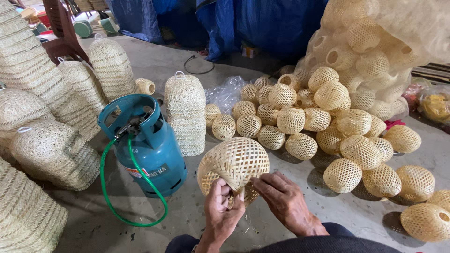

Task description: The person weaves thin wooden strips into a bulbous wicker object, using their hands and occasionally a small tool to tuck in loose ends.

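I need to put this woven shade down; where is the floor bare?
Bare concrete floor lies between the teal gas cylinder and the left hand. More shows beyond the stacked woven covers. The round bamboo shades crowd the right.
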